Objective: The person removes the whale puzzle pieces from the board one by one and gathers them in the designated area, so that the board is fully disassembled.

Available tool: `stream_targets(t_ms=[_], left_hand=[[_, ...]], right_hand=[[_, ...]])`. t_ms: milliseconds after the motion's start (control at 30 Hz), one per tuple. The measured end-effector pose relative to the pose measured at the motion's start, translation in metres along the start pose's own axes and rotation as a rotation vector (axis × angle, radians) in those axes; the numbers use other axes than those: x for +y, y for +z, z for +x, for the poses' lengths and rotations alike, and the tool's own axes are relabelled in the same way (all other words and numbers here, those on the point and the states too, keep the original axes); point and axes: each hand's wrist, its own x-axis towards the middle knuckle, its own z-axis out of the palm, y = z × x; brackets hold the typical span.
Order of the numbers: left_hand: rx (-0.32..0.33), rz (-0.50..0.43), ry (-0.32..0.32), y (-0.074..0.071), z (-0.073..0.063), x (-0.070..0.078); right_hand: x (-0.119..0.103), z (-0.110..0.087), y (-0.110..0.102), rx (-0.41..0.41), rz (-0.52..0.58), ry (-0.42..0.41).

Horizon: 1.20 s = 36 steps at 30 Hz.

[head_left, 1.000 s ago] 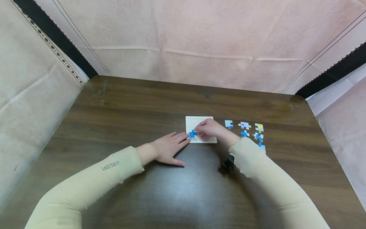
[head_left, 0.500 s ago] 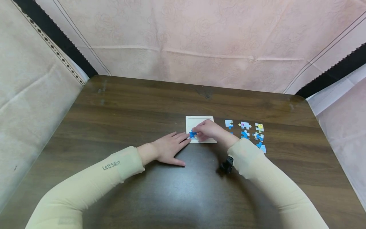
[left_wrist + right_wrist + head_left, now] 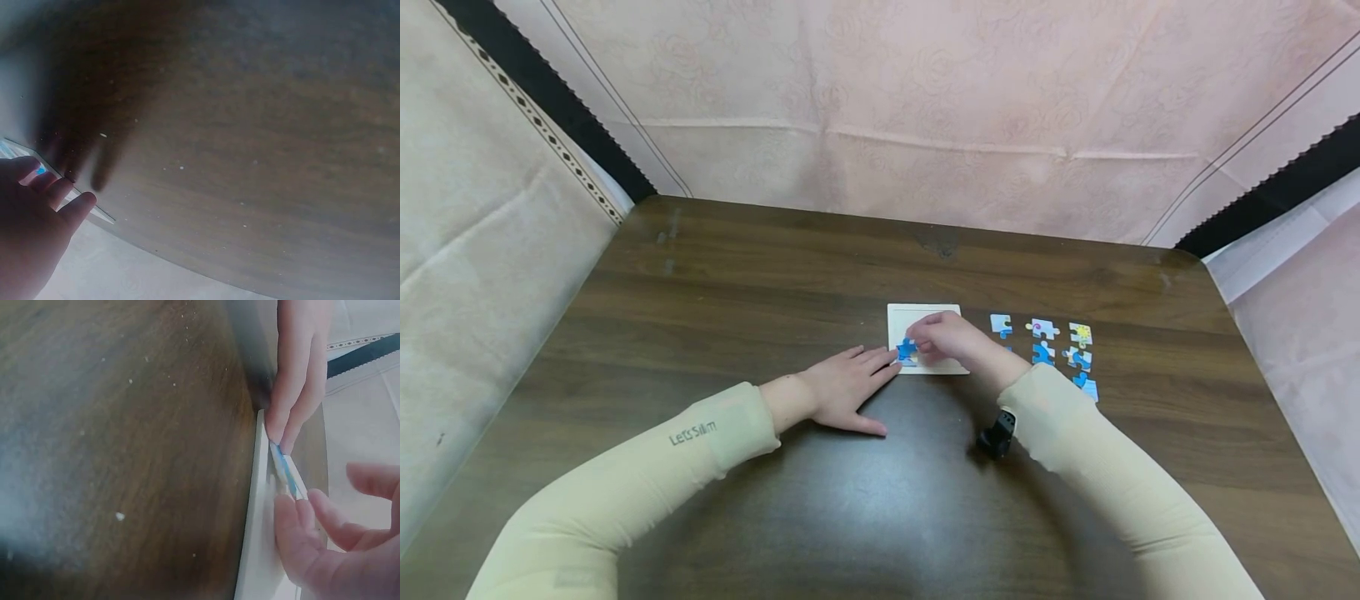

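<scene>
In the head view a blue jigsaw piece (image 3: 907,351) is at the left side of a white puzzle tray (image 3: 925,310). My right hand (image 3: 946,335) pinches this piece at its right edge; in the right wrist view the jigsaw piece (image 3: 287,470) leans at a tilt over the tray. My left hand (image 3: 847,390) lies flat on the table, fingers spread, with fingertips at the tray's left edge. Seen from the right wrist, the left fingertips (image 3: 279,434) meet the far end of the piece. The left wrist view shows the left hand (image 3: 37,215) beside the tray's edge.
Right of the tray, several loose jigsaw pieces lie in rough rows, among them a pale blue piece (image 3: 1000,325), a yellow one (image 3: 1080,334) and a blue one (image 3: 1086,387). A patterned cloth (image 3: 880,108) hangs behind the wooden table (image 3: 760,275).
My right fingers have shifted slightly left over the blue piece and then back to the right, uncovering more of it. The left hand has stayed nearly still.
</scene>
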Motion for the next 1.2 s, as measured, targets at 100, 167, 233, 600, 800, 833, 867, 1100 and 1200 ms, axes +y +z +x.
stream_targets(t_ms=[100,167,233,600,800,833,867,1100,1200], left_hand=[[0.01,0.008,0.004,0.0,0.0,0.0],[0.015,0.016,0.006,0.001,0.0,0.0],[0.015,0.017,0.006,0.0,0.001,0.0],[0.032,-0.006,0.02,0.0,0.001,0.001],[0.023,-0.008,0.01,-0.001,0.0,0.002],[0.015,-0.009,0.006,-0.002,0.0,0.002],[0.011,-0.01,0.002,-0.002,0.0,0.002],[0.005,-0.012,-0.002,-0.003,-0.002,0.002],[0.013,-0.012,0.005,-0.003,-0.003,0.002]], right_hand=[[0.002,0.001,0.002,0.028,0.018,-0.019],[0.004,0.003,0.003,0.05,0.022,-0.034],[0.005,0.003,0.005,0.073,0.002,-0.044],[0.011,0.003,-0.003,0.095,0.018,-0.01],[0.019,-0.008,-0.02,0.071,0.068,-0.036],[0.021,-0.01,-0.024,0.066,0.079,-0.038],[0.023,-0.012,-0.027,0.063,0.094,-0.038],[0.04,-0.027,-0.054,0.062,0.15,-0.032],[0.046,-0.034,-0.063,0.055,0.173,-0.021]])
